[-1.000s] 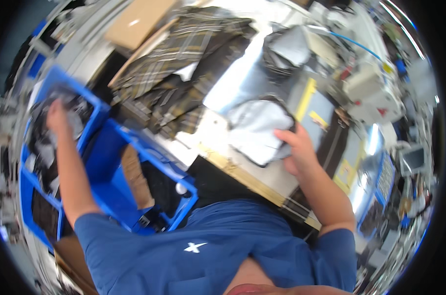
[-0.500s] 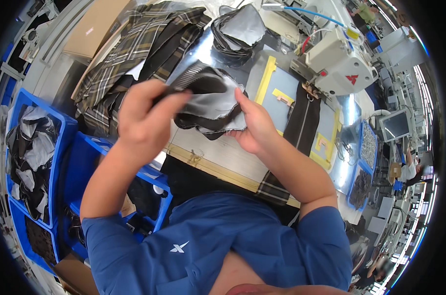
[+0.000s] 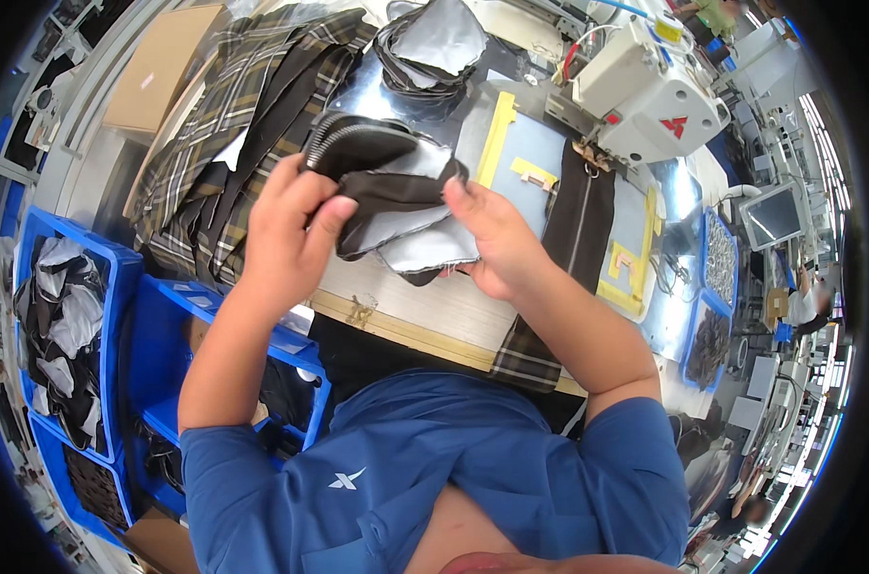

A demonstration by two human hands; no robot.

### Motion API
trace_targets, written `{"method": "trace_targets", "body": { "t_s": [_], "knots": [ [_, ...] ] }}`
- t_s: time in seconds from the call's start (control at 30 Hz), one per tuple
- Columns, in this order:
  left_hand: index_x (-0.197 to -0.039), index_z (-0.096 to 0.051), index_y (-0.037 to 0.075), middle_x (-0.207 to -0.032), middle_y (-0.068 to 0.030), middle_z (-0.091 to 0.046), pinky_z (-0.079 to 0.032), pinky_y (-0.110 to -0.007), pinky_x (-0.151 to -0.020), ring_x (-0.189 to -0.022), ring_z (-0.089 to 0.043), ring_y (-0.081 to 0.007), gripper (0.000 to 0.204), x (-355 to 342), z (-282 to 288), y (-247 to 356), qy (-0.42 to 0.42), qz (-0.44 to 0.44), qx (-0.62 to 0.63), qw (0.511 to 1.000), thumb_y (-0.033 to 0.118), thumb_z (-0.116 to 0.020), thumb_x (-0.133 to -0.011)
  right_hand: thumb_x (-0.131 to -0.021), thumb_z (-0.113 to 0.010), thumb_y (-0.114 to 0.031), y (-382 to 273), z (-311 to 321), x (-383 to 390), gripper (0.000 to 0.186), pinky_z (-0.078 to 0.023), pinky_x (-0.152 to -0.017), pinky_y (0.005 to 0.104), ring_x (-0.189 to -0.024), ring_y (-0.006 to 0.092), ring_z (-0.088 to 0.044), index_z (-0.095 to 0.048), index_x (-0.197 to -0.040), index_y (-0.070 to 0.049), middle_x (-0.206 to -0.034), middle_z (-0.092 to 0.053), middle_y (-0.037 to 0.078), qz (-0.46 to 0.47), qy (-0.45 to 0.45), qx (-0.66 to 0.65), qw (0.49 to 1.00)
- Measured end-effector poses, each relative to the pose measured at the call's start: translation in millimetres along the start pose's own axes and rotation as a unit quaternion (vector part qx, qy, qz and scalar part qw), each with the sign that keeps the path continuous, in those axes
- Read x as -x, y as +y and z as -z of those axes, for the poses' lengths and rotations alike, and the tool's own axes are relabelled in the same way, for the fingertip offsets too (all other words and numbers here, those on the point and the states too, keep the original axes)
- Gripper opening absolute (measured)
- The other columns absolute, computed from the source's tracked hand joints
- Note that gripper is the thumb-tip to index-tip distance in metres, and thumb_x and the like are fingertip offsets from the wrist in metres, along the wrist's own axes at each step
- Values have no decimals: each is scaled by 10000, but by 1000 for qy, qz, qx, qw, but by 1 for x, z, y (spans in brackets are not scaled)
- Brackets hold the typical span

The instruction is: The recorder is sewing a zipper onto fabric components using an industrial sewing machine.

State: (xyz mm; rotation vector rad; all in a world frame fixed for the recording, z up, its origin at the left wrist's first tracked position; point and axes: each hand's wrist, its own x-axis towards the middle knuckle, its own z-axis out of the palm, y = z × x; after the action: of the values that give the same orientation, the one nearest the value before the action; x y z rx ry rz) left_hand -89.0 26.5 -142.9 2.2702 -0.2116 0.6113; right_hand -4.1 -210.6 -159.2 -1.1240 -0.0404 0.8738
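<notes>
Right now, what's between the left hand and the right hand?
In the head view, a dark zippered piece with pale cloth showing spans the gap between the left hand and the right hand, held by both.

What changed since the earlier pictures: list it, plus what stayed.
The left hand moved rightward, out of the blue bin, and took hold of the zippered black-and-white fabric. The right hand still holds fabric. The plaid fabric and sewing machine stayed in place.
</notes>
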Motion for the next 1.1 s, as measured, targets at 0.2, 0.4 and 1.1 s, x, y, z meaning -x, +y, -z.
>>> {"method": "trace_targets", "body": {
  "t_s": [0.2,0.4,1.1],
  "knots": [
    [-884,-583,1,-884,-99,-539,-447,-327,-718,-768,-525,-239,172,3,-7,-15,41,81,68,994,127,-666,-967,-906,-736,-527,1,1,-2,771,-568,-657,382,-1038,205,-666,-434,-1386,-3,-1224,-616,114,-12,-11,14,1000],
    [-879,-578,-5,-931,-114,-564,-463,-330,-785,-806,-538,-245,205,6,-12,-29,71,133,106,983,155,-644,-988,-953,-718,-281,3,0,-1,540,-561,-594,369,-911,197,-694,-470,-1349,-10,-1125,-659,88,1,19,3,1000],
    [-911,-642,33,-1106,-192,-648,-538,-439,-780,-945,-651,-379,235,11,-42,3,0,-150,-66,986,113,-804,-760,-1017,-580,-496,-20,-11,-1,520,-577,-693,356,-893,170,-696,-573,-1282,-47,-1094,-693,86,29,50,46,997]
  ]
}}
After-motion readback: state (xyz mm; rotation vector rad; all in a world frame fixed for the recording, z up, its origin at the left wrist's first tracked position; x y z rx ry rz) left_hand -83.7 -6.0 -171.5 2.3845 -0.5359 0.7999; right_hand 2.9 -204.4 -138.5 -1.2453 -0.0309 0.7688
